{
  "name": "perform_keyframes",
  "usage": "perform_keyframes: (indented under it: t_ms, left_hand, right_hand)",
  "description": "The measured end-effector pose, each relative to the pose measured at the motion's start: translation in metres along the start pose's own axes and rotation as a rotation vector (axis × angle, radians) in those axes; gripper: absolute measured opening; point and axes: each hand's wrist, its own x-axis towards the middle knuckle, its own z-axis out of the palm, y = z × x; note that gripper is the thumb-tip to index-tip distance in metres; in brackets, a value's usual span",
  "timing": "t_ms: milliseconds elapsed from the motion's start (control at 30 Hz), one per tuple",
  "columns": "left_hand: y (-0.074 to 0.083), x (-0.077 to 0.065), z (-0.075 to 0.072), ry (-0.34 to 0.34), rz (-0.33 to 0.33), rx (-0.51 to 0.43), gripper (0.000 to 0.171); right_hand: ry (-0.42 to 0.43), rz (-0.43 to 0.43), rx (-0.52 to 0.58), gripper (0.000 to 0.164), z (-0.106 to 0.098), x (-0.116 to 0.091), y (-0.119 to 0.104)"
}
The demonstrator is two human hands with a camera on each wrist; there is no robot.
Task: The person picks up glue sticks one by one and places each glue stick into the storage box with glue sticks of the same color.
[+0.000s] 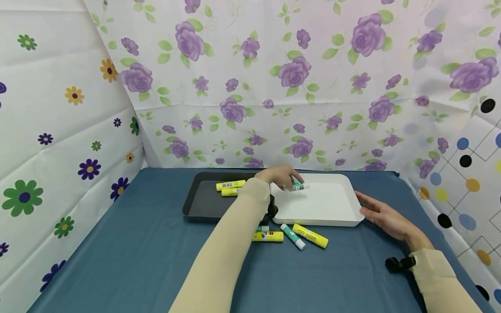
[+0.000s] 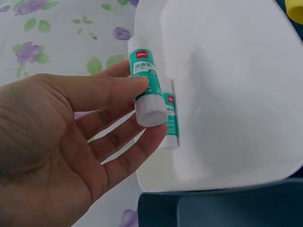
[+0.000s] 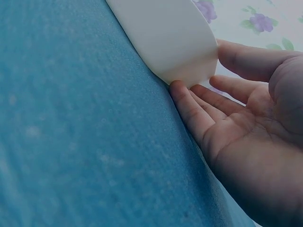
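Note:
Between thumb and fingers, my left hand [image 1: 278,175] pinches a green-and-white glue stick [image 2: 147,71] over the left part of the white tray [image 1: 325,202]. Behind it, a second green glue stick [image 2: 171,116] lies in that tray along its side, partly covered by the held one in the left wrist view. My right hand [image 1: 385,220] touches the white tray's right side near the front corner, fingertips against its outer wall [image 3: 189,68]. Its fingers are loosely bent and grip nothing.
A dark grey tray [image 1: 200,208] holds yellow glue sticks [image 1: 231,184], partly hidden by my left arm. In front of the trays, on the blue cloth, lie a green glue stick [image 1: 292,237], yellow ones [image 1: 310,235] and another green one [image 1: 264,228] half covered. Floral sheets [image 1: 250,87] stand behind.

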Motion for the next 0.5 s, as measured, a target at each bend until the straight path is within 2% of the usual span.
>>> perform_keyframes:
  t_ms: [133, 267, 500]
  left_hand:
    - [0.006, 0.005, 0.003, -0.013, -0.032, 0.032, 0.046]
    - [0.009, 0.010, 0.007, 0.004, -0.088, 0.051, 0.045]
    - [0.003, 0.021, 0.017, 0.036, -0.149, 0.068, 0.040]
  right_hand:
    - [-0.007, -0.005, 0.002, 0.069, -0.001, -0.001, 0.001]
    - [-0.005, -0.007, 0.010, 0.069, -0.001, 0.000, 0.000]
    - [-0.010, -0.007, 0.012, 0.069, 0.000, 0.000, -0.002]
